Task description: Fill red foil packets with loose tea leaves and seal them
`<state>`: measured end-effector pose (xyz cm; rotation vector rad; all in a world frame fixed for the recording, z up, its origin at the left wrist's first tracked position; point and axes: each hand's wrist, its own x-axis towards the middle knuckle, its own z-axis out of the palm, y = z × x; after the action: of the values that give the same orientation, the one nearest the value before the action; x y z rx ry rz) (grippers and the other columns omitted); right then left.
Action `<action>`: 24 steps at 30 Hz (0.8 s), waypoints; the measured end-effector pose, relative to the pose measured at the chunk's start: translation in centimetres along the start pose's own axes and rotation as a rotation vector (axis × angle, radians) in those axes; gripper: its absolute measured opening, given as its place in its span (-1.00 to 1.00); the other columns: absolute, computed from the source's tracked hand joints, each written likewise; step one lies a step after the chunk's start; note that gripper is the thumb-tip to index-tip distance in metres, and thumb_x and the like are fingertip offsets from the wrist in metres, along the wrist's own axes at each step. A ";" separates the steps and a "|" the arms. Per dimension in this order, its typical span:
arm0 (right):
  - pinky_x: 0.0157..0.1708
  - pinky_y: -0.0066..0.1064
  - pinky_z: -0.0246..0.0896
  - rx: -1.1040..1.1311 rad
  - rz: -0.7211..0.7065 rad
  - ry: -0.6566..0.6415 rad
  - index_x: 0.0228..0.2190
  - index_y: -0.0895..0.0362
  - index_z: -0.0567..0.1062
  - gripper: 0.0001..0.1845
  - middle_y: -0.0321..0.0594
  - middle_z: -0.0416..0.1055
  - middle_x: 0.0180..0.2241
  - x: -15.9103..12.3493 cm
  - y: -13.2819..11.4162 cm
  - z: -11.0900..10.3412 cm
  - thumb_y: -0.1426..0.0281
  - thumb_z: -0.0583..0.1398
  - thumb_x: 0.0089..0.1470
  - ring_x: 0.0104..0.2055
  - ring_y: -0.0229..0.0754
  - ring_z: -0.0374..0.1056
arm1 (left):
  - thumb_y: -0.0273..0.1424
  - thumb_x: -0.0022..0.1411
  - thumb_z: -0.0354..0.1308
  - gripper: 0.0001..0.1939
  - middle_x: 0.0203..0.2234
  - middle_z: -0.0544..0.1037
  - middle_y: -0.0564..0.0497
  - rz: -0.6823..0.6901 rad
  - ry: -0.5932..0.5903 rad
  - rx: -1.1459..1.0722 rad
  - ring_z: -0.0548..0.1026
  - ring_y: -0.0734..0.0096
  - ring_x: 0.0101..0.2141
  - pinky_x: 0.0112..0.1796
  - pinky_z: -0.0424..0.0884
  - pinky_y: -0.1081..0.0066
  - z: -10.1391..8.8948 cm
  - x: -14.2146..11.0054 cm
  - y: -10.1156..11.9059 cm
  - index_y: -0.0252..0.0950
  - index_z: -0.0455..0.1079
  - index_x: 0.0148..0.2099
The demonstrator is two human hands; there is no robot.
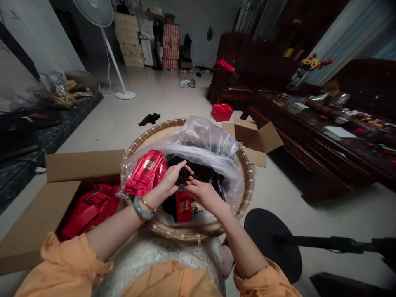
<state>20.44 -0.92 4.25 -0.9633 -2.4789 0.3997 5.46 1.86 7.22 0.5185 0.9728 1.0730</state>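
Note:
My left hand [173,176] is cupped palm up around a small heap of dark, dried tea leaves [183,176]. Close beside it, my right hand [204,194] has its fingers drawn together at the edge of the heap; whether they pinch anything is hidden. Just below the fingertips is a red packet [184,207] with a gold label, inside a clear plastic bag [202,138]. The bag lies open in a round woven basket [247,194] on my lap, with more dark leaves in it. To the left in the basket lies a pile of flat red packets [145,175].
An open carton [85,167] with red packets [93,206] stands at left. Another open carton [252,142] and a red box [222,111] sit beyond the basket. A black round stand base [272,243] is at right, near a long dark table [297,128]. A white fan [125,95] stands behind.

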 end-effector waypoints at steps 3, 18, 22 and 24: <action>-0.31 -0.52 0.21 -0.021 0.012 -0.020 -0.29 0.03 0.51 -0.82 -0.21 0.42 -0.26 0.1 -0.2 0.0 0.46 0.11 0.14 -0.24 -0.25 0.39 | -0.30 0.06 0.17 -0.73 -0.63 0.48 -0.06 0.115 0.010 0.039 0.45 0.44 -0.64 -0.62 0.33 0.53 -0.1 0.3 -0.4 -0.39 0.38 -0.56; -0.30 -0.55 0.18 -0.089 0.074 -0.124 -0.26 0.06 0.52 -0.81 -0.21 0.43 -0.25 2.3 0.2 0.0 0.45 0.11 0.14 -0.27 -0.28 0.38 | -0.15 0.02 0.10 -0.62 -0.67 0.42 0.04 0.291 0.102 0.074 0.40 0.46 -0.64 -0.55 0.33 0.48 -1.3 1.4 -0.2 -0.41 0.46 -0.36; -0.29 -0.53 0.19 -0.094 0.109 -0.154 -0.24 0.06 0.52 -0.80 -0.20 0.44 -0.24 2.8 0.0 0.0 0.43 0.11 0.14 -0.27 -0.25 0.37 | -0.14 0.05 0.06 -0.62 -0.65 0.44 0.03 0.367 0.147 0.151 0.40 0.46 -0.63 -0.54 0.31 0.46 -1.8 1.9 -0.4 -0.38 0.45 -0.44; -0.30 -0.53 0.18 -0.088 0.126 -0.166 -0.25 0.07 0.53 -0.79 -0.19 0.44 -0.24 3.0 -0.1 -0.1 0.43 0.09 0.15 -0.27 -0.25 0.37 | -0.15 0.08 0.03 -0.60 -0.65 0.46 -0.01 0.428 0.172 0.224 0.42 0.44 -0.58 -0.46 0.34 0.45 -2.1 2.1 -0.5 -0.38 0.41 -0.56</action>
<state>18.47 1.13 5.22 -1.1689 -2.6112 0.4300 4.20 3.37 4.97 0.8560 1.1720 1.4148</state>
